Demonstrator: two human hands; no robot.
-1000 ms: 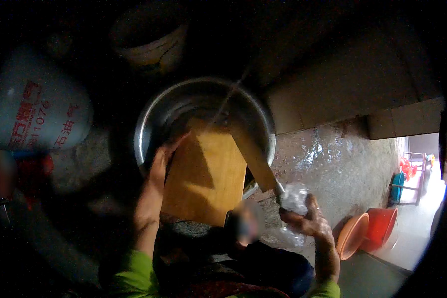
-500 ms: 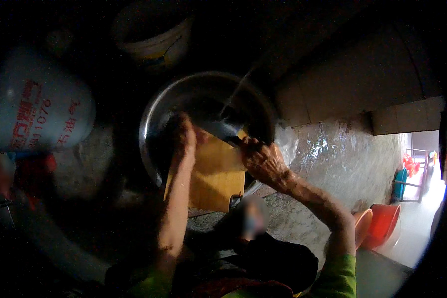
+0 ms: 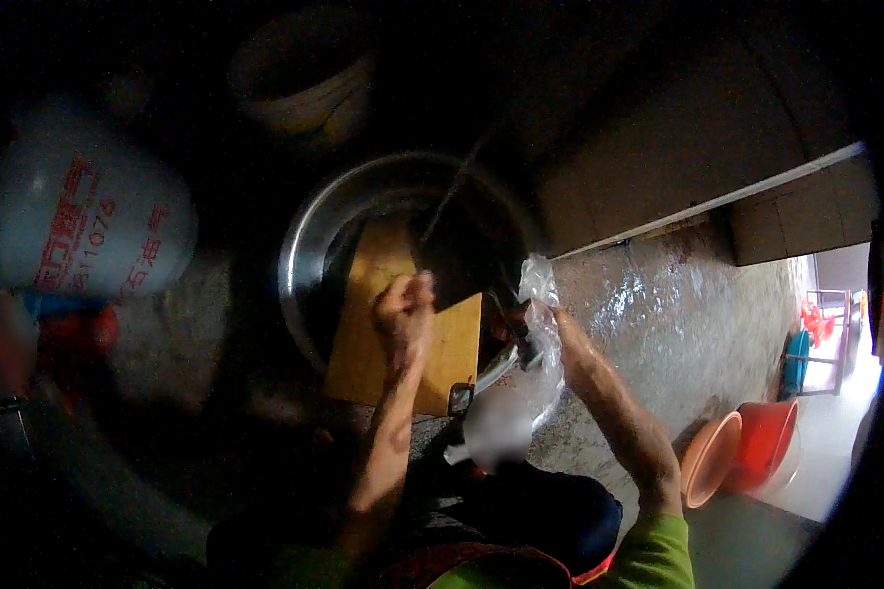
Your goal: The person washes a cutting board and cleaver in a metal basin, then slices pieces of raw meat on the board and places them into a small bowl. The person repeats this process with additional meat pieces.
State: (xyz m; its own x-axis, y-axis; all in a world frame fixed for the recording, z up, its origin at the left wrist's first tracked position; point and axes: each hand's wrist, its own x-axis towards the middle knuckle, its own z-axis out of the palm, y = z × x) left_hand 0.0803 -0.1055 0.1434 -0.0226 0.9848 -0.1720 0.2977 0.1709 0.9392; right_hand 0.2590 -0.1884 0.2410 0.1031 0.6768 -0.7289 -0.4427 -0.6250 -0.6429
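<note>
A wooden cutting board (image 3: pixel 368 339) leans in a wide metal basin (image 3: pixel 300 211), its near end resting over the rim. Above the board is my left hand (image 3: pixel 403 306), with its fingers curled close to the dark blade of a knife (image 3: pixel 457 280); whether they pinch anything is hidden. My right hand (image 3: pixel 511 319), at the basin's right side, is closed round the knife's handle end, mostly in shadow. Clear plastic (image 3: pixel 543 339) partly covers that hand from my view. A thin stream of water (image 3: pixel 449 201) falls into the basin.
A pale gas cylinder (image 3: pixel 93 216) stands at the left. Beyond the basin is a light bucket (image 3: pixel 329 93). A tiled ledge (image 3: pixel 658 187) runs along the right. On the wet floor at the right are an orange basin (image 3: pixel 709 459) and a red bucket (image 3: pixel 764 442).
My left hand has moved right and nearer, leaving the board's upper part uncovered. My right hand has shifted right and lower with the knife, now partly behind the clear plastic. The view has shifted slightly.
</note>
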